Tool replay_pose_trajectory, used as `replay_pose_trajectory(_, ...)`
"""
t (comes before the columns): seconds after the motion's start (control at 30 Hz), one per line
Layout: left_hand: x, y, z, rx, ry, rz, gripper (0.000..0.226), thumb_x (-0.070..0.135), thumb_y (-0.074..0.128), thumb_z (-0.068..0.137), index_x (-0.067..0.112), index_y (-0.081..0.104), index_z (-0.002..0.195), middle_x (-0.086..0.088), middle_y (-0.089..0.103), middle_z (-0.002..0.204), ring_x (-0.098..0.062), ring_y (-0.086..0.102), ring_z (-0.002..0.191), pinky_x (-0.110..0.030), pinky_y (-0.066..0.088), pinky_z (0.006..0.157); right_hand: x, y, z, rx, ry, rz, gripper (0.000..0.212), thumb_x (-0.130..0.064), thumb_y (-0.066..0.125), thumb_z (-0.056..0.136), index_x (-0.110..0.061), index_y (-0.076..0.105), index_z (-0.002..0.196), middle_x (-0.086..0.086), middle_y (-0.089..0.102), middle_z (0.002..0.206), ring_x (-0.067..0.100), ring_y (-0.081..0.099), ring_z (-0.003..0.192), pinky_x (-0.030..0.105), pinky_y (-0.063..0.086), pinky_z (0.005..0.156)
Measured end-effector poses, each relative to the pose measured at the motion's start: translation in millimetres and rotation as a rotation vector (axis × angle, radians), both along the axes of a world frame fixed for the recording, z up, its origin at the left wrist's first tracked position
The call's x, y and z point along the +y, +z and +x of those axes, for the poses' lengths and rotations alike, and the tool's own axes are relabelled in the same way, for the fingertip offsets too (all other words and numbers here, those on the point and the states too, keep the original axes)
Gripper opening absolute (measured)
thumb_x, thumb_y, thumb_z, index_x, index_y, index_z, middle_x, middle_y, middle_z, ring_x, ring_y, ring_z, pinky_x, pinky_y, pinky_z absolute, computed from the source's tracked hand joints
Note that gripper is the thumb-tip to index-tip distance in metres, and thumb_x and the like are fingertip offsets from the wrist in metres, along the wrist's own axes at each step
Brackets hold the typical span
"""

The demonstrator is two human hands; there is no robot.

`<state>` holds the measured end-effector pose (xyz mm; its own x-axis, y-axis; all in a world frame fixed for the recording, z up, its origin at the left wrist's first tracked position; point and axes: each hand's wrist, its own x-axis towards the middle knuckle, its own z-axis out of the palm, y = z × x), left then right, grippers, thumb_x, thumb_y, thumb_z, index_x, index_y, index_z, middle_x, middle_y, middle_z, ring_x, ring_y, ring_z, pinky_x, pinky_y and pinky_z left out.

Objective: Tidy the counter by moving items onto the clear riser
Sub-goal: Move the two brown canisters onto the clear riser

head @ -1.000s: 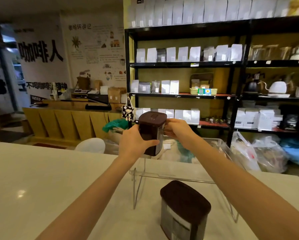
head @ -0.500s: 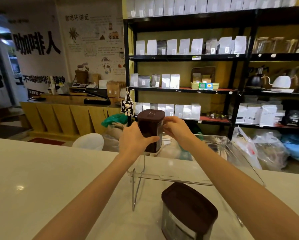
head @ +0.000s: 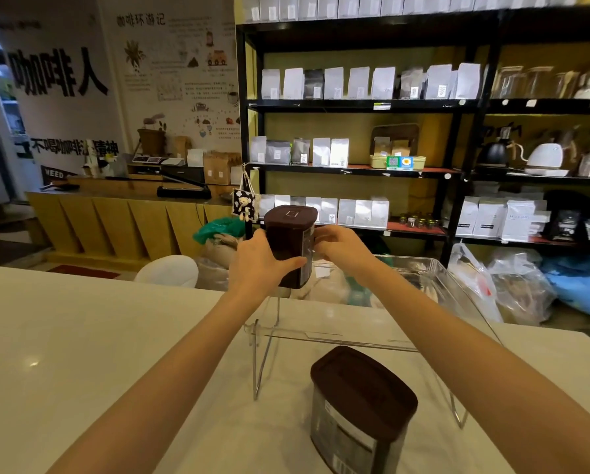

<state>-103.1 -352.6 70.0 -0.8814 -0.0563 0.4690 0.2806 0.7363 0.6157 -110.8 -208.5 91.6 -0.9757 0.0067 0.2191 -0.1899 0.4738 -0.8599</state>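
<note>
A dark brown lidded canister (head: 290, 244) stands upright at the far left end of the clear riser (head: 341, 335), its base at the riser's top. My left hand (head: 258, 265) wraps its left side and my right hand (head: 341, 248) holds its right side. A second canister (head: 358, 408) with a dark brown lid and a printed label stands on the white counter (head: 81, 354) in front of the riser, close to me.
The counter ends just behind the riser. Beyond it stand a black shelf unit (head: 355, 107) of white bags, plastic bags (head: 512, 285) on the floor, a white chair back (head: 170, 271) and a wooden counter (head: 122, 217) at the left.
Both hands have lowered the canister slightly toward the riser's top. The camera has tilted down a little, so the riser and near canister show more fully.
</note>
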Motion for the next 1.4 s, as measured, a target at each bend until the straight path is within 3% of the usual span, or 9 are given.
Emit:
replay_pose_trajectory(0.27,3,7,10,-0.091,0.042,-0.194,0.07,0.055,0.063,0.073,0.008,0.043,0.121,-0.013,0.062,0.117,-0.03,0.06,0.104,-0.043,0.055,0.081,30,13,64,0.108,0.027,0.356,0.035,-0.016,0.051,0.088,-0.012,0.051,0.123,0.009,0.058,0.127,0.02,0.053,0.113,0.026,0.039,0.09)
replay_pose_trajectory(0.43,7,14,30,-0.113,0.121,-0.389,0.081,0.058,0.052,0.08,0.001,0.031,0.133,-0.02,0.046,0.132,-0.037,0.046,0.121,-0.048,0.045,0.094,48,10,124,0.226,0.067,0.526,0.029,-0.019,0.048,0.091,-0.016,0.054,0.119,0.005,0.062,0.119,0.012,0.054,0.099,0.022,0.043,0.086)
replay_pose_trajectory(0.6,9,12,72,0.037,0.115,-0.545,0.072,0.053,0.047,0.085,0.004,0.032,0.135,-0.018,0.041,0.139,-0.035,0.039,0.128,-0.048,0.041,0.1,67,-10,182,0.242,0.075,0.726,0.026,-0.02,0.045,0.092,-0.018,0.057,0.115,0.003,0.065,0.108,0.012,0.057,0.088,0.015,0.043,0.071)
replay_pose_trajectory(0.73,4,0,111,0.182,0.046,-0.573,0.056,0.043,0.05,0.087,0.007,0.044,0.131,-0.017,0.044,0.14,-0.032,0.038,0.131,-0.046,0.038,0.104,80,-37,212,0.154,0.055,0.851,0.027,-0.025,0.044,0.092,-0.022,0.054,0.117,-0.001,0.065,0.107,0.01,0.053,0.084,0.023,0.044,0.076)
replay_pose_trajectory(0.93,-1,-47,173,0.285,-0.134,-0.518,0.049,0.044,0.041,0.08,0.009,0.066,0.103,-0.009,0.072,0.099,-0.024,0.067,0.088,-0.032,0.056,0.07,81,-83,218,-0.12,0.088,0.804,0.045,-0.029,0.052,0.088,-0.021,0.039,0.13,0.003,0.056,0.127,0.018,0.055,0.108,0.029,0.046,0.087)
replay_pose_trajectory(1.03,7,-74,190,0.226,-0.169,-0.56,0.058,0.052,0.041,0.076,0.008,0.067,0.102,-0.008,0.073,0.096,-0.023,0.069,0.084,-0.031,0.057,0.068,78,-98,209,-0.193,0.114,0.691,0.055,-0.026,0.058,0.085,-0.018,0.032,0.134,0.006,0.051,0.134,0.02,0.053,0.114,0.033,0.047,0.093)
replay_pose_trajectory(1.13,17,-97,200,0.123,-0.173,-0.452,0.075,0.06,0.047,0.072,0.006,0.052,0.125,-0.009,0.067,0.114,-0.022,0.066,0.098,-0.031,0.056,0.078,74,-105,201,-0.211,0.128,0.545,0.064,-0.023,0.063,0.081,-0.017,0.029,0.135,0.008,0.05,0.134,0.022,0.052,0.115,0.035,0.048,0.094)
replay_pose_trajectory(1.27,26,-112,201,-0.164,-0.199,-0.024,0.103,0.051,0.069,0.07,0.019,0.007,0.146,-0.001,0.03,0.149,-0.016,0.036,0.134,-0.032,0.038,0.106,70,-106,196,-0.221,0.171,0.391,0.072,-0.014,0.068,0.075,-0.019,0.03,0.136,0.007,0.052,0.133,0.023,0.052,0.115,0.036,0.05,0.093)
replay_pose_trajectory(1.4,32,-110,192,-0.269,-0.308,0.107,0.089,0.038,0.075,0.069,0.023,0.025,0.141,0.003,0.042,0.143,-0.008,0.044,0.116,-0.02,0.036,0.092,71,-106,192,-0.202,0.218,0.35,0.067,-0.008,0.069,0.072,-0.018,0.039,0.131,0.006,0.058,0.125,0.021,0.057,0.109,0.034,0.052,0.089)
